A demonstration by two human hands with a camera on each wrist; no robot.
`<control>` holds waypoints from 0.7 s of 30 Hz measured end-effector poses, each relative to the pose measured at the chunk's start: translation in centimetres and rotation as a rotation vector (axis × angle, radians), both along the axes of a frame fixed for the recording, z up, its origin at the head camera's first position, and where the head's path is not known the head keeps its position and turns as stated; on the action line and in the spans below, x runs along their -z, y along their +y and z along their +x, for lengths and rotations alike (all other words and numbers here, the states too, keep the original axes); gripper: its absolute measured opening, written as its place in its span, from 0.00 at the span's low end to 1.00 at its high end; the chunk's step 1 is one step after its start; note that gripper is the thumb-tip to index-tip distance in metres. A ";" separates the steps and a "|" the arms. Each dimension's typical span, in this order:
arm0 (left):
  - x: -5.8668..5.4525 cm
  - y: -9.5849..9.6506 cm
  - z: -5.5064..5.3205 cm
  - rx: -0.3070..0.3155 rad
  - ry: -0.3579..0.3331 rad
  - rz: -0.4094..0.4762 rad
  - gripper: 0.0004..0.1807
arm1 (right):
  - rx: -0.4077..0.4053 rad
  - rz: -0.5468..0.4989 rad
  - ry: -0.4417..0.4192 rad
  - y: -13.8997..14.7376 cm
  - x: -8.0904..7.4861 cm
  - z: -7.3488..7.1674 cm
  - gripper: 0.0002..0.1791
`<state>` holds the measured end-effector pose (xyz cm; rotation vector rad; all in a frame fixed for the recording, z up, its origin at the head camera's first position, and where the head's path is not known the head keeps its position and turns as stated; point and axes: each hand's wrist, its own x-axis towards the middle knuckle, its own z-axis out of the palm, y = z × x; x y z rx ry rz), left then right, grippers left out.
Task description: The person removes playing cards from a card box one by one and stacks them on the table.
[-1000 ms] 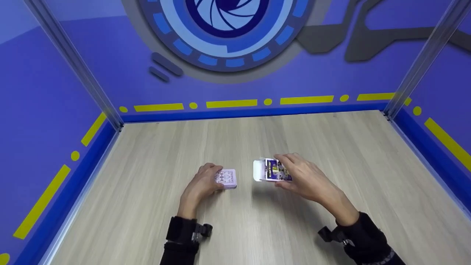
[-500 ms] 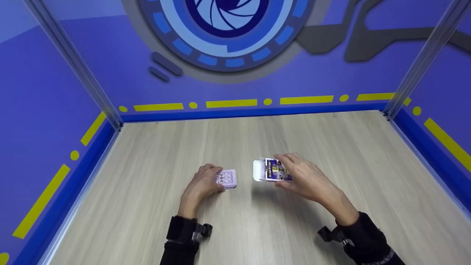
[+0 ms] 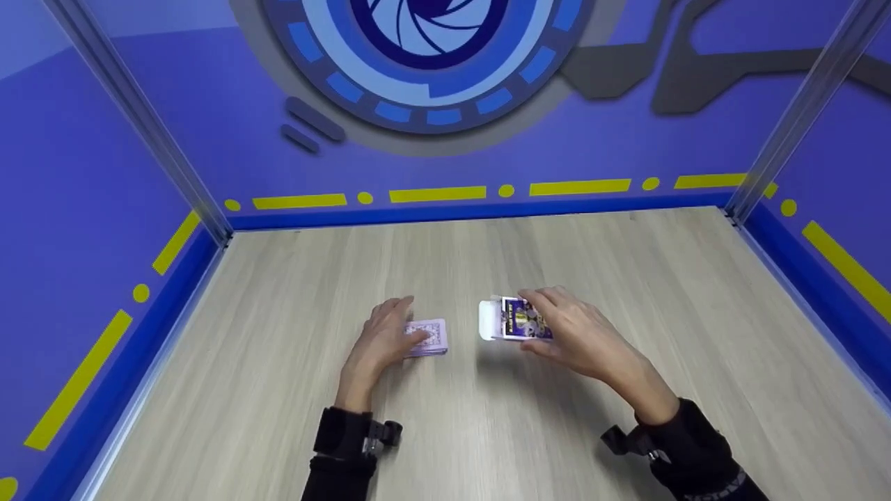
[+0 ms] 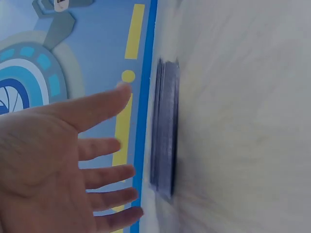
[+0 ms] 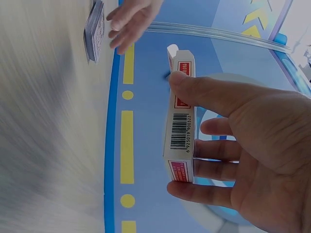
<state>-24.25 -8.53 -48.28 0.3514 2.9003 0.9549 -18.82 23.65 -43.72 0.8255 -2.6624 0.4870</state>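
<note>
A stack of playing cards [image 3: 433, 336] lies on the table, its patterned back facing up. My left hand [image 3: 381, 337] hovers just above and left of it, its fingers straight. In the left wrist view, the left hand's thumb and fingers stand apart from the edge of the stack [image 4: 165, 128]. Further right, my right hand [image 3: 574, 334] holds a card box [image 3: 522, 320] above the table, thumb on one narrow side and fingers round the other. The box's white end flap hangs open towards the cards. A barcode shows on the side of the box [image 5: 180, 131] in the right wrist view.
The pale wood table [image 3: 445, 431] is bordered by a purple-blue back wall [image 3: 445, 167] and by side walls. Metal posts [image 3: 160, 139] stand at the back corners. Both wrists wear black bands with small cameras.
My left hand has let go of the card stack and lifted slightly, its fingers spreading. The stack stays put. My right hand and the box have hardly moved.
</note>
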 end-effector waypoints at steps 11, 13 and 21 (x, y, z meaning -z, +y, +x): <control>-3.6 2.7 1.6 -0.048 0.290 0.142 0.22 | 0.013 0.010 -0.007 0.0 -0.1 0.0 0.42; -4.3 3.3 2.2 -0.042 0.335 0.188 0.18 | 0.015 0.009 -0.007 0.0 -0.1 0.0 0.42; -6.1 6.2 4.4 0.073 0.392 0.402 0.08 | 0.013 0.003 0.023 0.0 -0.1 0.0 0.42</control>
